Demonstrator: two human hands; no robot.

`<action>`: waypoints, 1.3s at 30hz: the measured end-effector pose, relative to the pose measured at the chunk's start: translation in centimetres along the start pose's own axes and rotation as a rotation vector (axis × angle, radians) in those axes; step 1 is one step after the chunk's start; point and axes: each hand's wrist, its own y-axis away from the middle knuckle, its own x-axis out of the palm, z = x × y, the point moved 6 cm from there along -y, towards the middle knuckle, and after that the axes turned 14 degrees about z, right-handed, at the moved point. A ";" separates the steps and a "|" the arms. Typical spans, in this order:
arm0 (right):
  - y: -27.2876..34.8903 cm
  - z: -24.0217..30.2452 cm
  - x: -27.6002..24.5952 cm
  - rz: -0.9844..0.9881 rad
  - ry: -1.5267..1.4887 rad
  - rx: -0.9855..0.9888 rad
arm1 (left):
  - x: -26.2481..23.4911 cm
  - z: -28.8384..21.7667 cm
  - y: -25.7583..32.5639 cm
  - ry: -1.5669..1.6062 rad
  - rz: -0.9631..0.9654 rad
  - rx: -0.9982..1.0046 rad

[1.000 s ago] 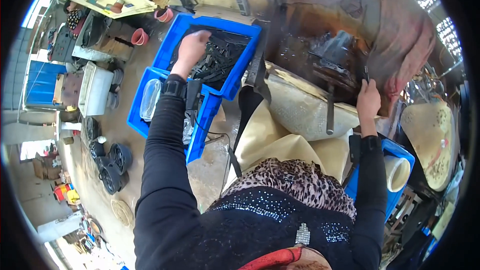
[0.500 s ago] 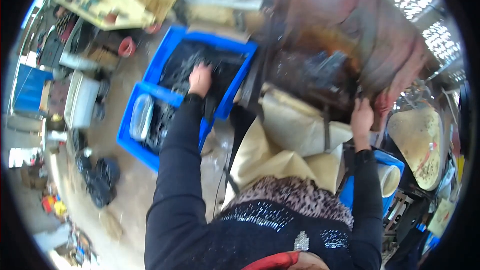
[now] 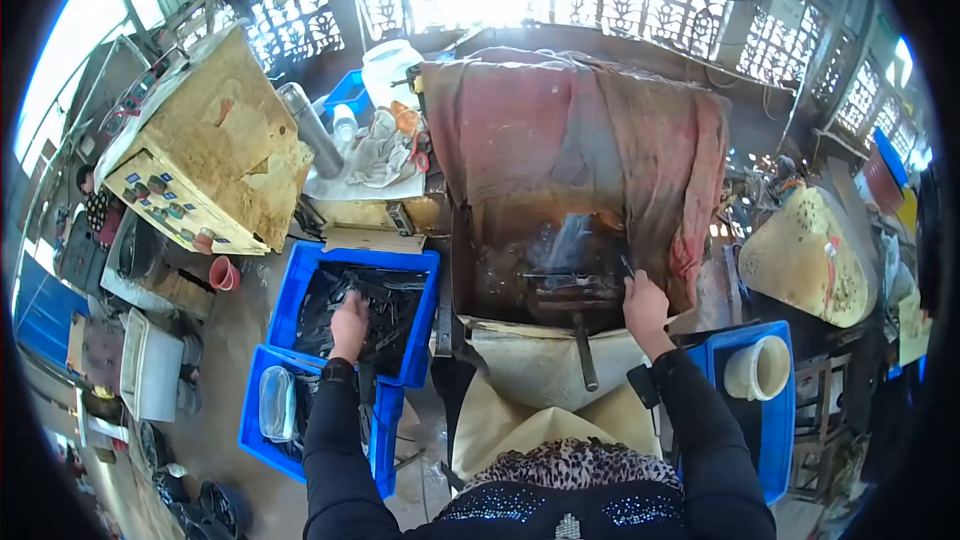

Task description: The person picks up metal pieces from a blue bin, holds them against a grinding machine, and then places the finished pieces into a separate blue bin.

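My left hand [image 3: 349, 328] reaches down into a blue crate [image 3: 432, 290] of dark, narrow metal pieces [image 3: 325, 305]. Its fingers are bent together among the pieces, and what they grip is hidden. My right hand [image 3: 647, 306] is closed around a thin dark strip [image 3: 627, 265] at the right side of a machine's opening. Inside that wet, brown-stained opening [image 3: 500, 285] a pale grey blur of spray [image 3: 565, 243] shows. A dark bar [image 3: 585, 352] sticks out of the opening toward me, left of my right hand.
Reddish cloth [image 3: 540, 130] drapes over the machine. A second blue crate [image 3: 255, 430] with a clear plastic box [image 3: 278, 403] overlaps the first. On the right, a white bucket [image 3: 757, 368] sits in a blue bin [image 3: 788, 430]. A stained yellowish cabinet [image 3: 215, 130] stands at far left.
The view has swung upward and levelled, bringing in the windows behind the machine. My left hand remains in the crate's pieces, and my right hand remains at the opening's right side.
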 end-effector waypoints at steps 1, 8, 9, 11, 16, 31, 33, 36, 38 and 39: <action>-0.3 -0.7 0.1 0.001 0.000 0.003 | -2.4 -2.0 -0.6 0.339 -0.124 0.004; -1.8 -0.7 -0.8 -0.058 -0.010 -0.031 | -9.7 -16.3 -5.2 1.466 0.211 0.069; -1.5 -1.2 -0.4 -0.035 -0.011 -0.001 | -9.9 -19.3 -5.2 1.470 0.271 0.070; -1.6 -1.2 -0.1 -0.020 -0.041 0.002 | -9.1 -23.3 -4.9 1.456 0.331 0.079; -1.0 -0.6 0.3 -0.003 -0.099 -0.008 | -4.6 -28.1 -6.0 1.155 0.342 0.326; 4.7 3.4 -4.4 -0.111 -0.432 -0.528 | -6.3 -32.7 0.7 0.399 -0.132 0.355; 9.3 4.6 -4.2 0.010 -0.359 -0.635 | -6.5 -32.7 0.0 0.373 -0.208 0.347; 12.2 4.9 -3.7 0.043 -0.264 -0.753 | -6.3 -33.1 0.6 0.365 -0.218 0.334; 12.5 5.5 -5.8 0.010 -0.252 -0.771 | -6.2 -33.1 0.8 0.402 -0.177 0.315; 13.0 6.0 -5.8 0.081 -0.212 -0.821 | -6.3 -33.1 1.1 0.400 -0.196 0.314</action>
